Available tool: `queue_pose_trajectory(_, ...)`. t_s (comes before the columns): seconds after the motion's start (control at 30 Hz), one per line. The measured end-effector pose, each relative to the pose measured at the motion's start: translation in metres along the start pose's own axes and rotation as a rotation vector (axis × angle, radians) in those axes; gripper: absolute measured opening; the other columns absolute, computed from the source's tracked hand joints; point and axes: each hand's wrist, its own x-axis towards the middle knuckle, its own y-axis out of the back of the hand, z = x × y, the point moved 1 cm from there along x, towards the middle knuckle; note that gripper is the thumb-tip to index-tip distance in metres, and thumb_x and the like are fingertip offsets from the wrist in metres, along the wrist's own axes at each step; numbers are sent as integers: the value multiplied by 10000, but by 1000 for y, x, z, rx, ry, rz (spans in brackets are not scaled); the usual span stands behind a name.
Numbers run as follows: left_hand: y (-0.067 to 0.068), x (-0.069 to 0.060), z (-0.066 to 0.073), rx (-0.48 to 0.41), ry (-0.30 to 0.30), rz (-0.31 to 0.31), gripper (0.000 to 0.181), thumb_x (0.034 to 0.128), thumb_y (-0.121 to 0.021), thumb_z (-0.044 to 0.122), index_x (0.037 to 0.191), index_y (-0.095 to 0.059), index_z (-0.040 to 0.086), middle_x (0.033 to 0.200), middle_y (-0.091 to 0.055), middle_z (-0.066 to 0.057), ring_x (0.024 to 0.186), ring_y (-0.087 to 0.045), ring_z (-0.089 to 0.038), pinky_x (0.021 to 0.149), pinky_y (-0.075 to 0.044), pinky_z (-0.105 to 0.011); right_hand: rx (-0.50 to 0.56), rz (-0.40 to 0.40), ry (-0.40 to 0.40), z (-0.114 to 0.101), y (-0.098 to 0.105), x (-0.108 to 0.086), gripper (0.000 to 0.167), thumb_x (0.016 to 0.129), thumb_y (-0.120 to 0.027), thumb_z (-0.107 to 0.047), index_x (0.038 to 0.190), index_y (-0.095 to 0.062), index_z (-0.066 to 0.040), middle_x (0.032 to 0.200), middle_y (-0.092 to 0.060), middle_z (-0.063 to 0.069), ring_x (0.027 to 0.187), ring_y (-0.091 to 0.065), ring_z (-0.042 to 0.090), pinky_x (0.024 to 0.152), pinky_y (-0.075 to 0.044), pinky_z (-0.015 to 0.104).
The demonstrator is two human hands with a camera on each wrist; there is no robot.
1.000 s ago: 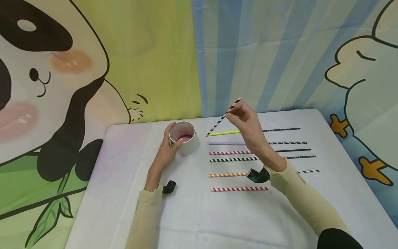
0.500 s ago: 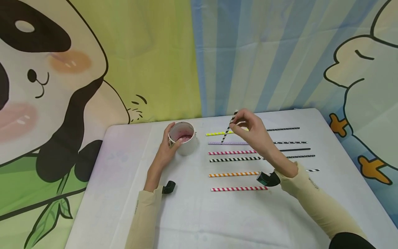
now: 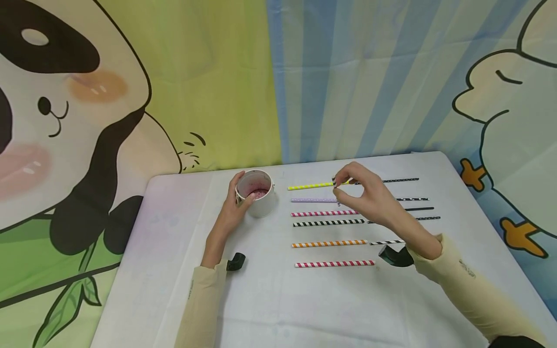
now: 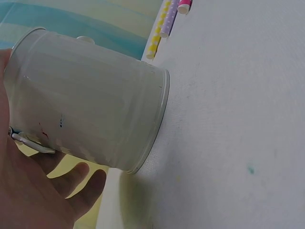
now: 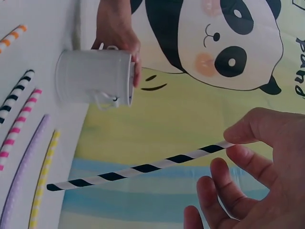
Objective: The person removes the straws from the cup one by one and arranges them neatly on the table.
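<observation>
My left hand (image 3: 235, 210) grips a small white bucket (image 3: 263, 205), with the thumb over its rim. The bucket stands upright on the white table and its inside has a reddish stain. In the left wrist view, the bucket (image 4: 90, 100) shows a small handle by the palm. My right hand (image 3: 372, 198) pinches one end of a black-and-white striped paper straw (image 5: 145, 168) between thumb and forefinger, above the back row. The head view shows this straw almost end-on. Below it lie a yellow straw (image 3: 309, 186) and a purple straw (image 3: 311, 200).
Several more straws lie in rows: pink striped (image 3: 324, 213), black striped (image 3: 328, 223), orange striped (image 3: 328, 244) and red striped (image 3: 335, 264). A second column of darker straws (image 3: 404, 180) lies to the right. Printed curtains (image 3: 235, 96) hang behind the table (image 3: 278, 304).
My right hand has moved right and a little down with the striped straw, which has swung from a slant to nearly end-on. The left hand and the bucket stay put.
</observation>
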Motion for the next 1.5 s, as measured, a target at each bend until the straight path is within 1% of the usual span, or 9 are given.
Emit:
queue_pose_trajectory(0.13,0,0,1,5,1,1,674,985,-618,410,1519,-221,518,1582,-372,-39,1493,-309,-270,1195,-220,-617,-80,-50,41,-2,7,-2,156,909,-668,-85,951,-616,-227,1012,-598,-106,1008,-518,76,914,-426,335)
queue_pose_trajectory(0.23,0,0,2,5,9,4,674,979,-620,433,1517,-223,521,1581,-372,-34,1492,-309,-265,1196,-220,-614,-140,-81,50,-4,14,-4,158,898,-666,-84,932,-614,-229,1002,-589,-91,1009,-507,94,893,-429,369)
queue_pose_trajectory(0.37,1,0,2,1,6,4,678,979,-618,431,1521,-220,514,1585,-366,-34,1495,-303,-263,1199,-213,-611,-215,-125,48,-6,20,-8,157,892,-659,-85,915,-609,-232,996,-577,-84,1041,-502,120,879,-432,403)
queue_pose_trajectory(0.5,1,1,2,-7,2,6,681,980,-619,418,1530,-224,488,1581,-369,-42,1490,-310,-257,1203,-215,-598,-288,-164,61,-7,24,-15,161,885,-657,-80,910,-612,-232,972,-567,-87,1014,-499,145,829,-429,387)
queue_pose_trajectory(0.73,0,0,4,-14,-6,-2,695,988,-615,379,1550,-212,445,1591,-357,-53,1496,-298,-275,1203,-202,-613,-441,-179,125,0,24,-33,157,845,-670,-73,899,-634,-217,913,-587,-50,855,-506,139,728,-427,329)
queue_pose_trajectory(0.93,-1,0,5,-8,6,-8,693,993,-610,367,1552,-207,444,1595,-345,-60,1498,-294,-293,1196,-207,-627,-544,-180,160,19,16,-58,190,803,-701,-59,884,-629,-216,849,-560,-62,784,-463,115,706,-391,310)
queue_pose_trajectory(1.13,0,0,3,-6,-2,-3,706,988,-620,375,1558,-207,430,1591,-355,-64,1492,-303,-296,1195,-210,-623,-661,-204,120,43,2,-87,205,776,-748,-69,868,-632,-210,836,-548,-58,773,-450,120,690,-387,314)
queue_pose_trajectory(1.3,2,-1,2,-13,-5,-2,698,985,-621,381,1549,-214,443,1586,-358,-59,1486,-312,-287,1195,-217,-617,-752,-230,92,57,-2,-108,216,756,-766,-52,888,-649,-176,804,-530,-43,757,-457,154,661,-389,324)
queue_pose_trajectory(1.5,2,0,3,-16,10,-14,718,991,-617,335,1568,-197,406,1599,-343,-78,1490,-306,-301,1200,-212,-610,-844,-315,-42,75,0,-127,263,758,-801,-68,987,-700,-150,858,-592,23,792,-510,222,686,-445,397)
